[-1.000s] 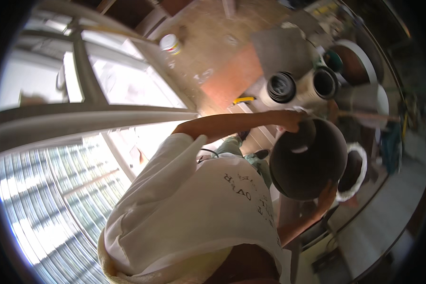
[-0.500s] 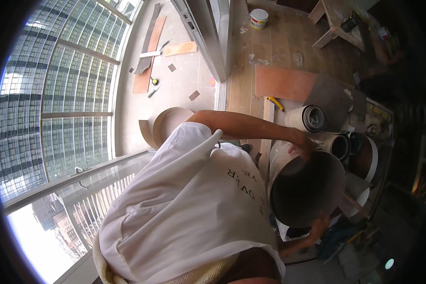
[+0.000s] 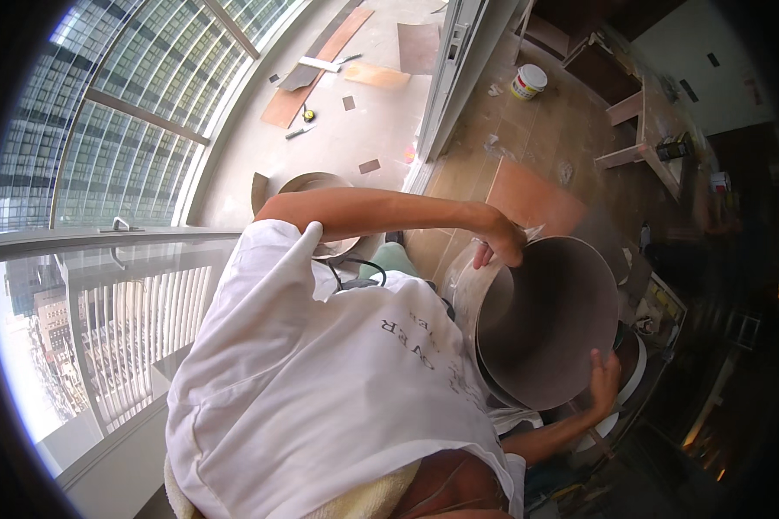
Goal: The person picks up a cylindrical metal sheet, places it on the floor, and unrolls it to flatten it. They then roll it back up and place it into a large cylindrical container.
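A large rolled sheet (image 3: 550,324), dark grey-brown inside and pale outside, stands with its wide round mouth facing up in front of me. My left hand (image 3: 499,242) reaches across and grips its far left rim, fingers curled over the edge. On the near right rim is my right hand (image 3: 606,381), its fingers bent over the edge of the sheet. The roll hides most of what lies behind and below it, including the other rolls there.
Beyond the roll, an orange-brown sheet (image 3: 532,195) lies on the wood floor. A white lidded bucket (image 3: 529,81) and a wooden bench frame (image 3: 645,130) stand farther off. Left of the door frame (image 3: 450,82) are a tape measure (image 3: 310,115), long strips (image 3: 320,65) and a curled sheet (image 3: 316,182).
The rolled sheet has come up and away from the smaller rolls, with both hands on its rim, and now covers them. The view has also turned and shifted.
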A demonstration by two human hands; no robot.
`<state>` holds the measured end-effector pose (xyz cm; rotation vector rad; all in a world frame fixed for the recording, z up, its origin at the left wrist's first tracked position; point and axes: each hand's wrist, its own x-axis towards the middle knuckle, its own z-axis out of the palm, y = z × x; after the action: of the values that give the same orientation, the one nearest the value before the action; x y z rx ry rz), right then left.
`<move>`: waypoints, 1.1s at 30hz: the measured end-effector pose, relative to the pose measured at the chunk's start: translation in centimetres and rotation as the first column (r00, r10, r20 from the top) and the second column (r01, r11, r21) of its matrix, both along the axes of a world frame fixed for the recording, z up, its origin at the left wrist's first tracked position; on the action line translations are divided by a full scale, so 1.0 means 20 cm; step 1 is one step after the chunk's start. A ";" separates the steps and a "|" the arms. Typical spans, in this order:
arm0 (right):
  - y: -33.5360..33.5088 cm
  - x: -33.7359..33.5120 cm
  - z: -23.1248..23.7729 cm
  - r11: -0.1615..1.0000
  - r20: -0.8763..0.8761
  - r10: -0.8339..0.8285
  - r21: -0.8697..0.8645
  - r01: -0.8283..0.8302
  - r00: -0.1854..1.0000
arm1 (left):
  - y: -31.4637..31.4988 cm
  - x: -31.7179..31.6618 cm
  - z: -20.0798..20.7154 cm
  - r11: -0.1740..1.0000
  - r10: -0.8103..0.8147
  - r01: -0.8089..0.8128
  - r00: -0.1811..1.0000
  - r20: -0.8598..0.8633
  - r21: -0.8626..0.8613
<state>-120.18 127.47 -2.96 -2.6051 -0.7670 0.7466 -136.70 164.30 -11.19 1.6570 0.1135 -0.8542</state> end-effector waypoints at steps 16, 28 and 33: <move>1.76 -0.10 -0.29 0.887 0.145 0.462 -0.062 -0.458 0.875 | 1.02 -0.89 -0.24 0.734 0.676 -0.673 0.737 -0.002 -0.088; 2.51 -0.49 -0.70 0.805 -0.010 0.592 0.033 -0.592 0.806 | 1.23 -1.48 -0.27 0.412 0.908 -0.893 0.419 0.000 0.180; 2.75 -0.57 -0.83 0.731 0.018 0.663 0.195 -0.653 0.748 | 1.29 -1.64 -0.29 0.341 0.937 -0.898 0.348 -0.026 0.278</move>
<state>-131.61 182.44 -19.64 -2.0998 -1.7037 0.8588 -169.47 190.16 -17.00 1.3481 1.2363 -0.0540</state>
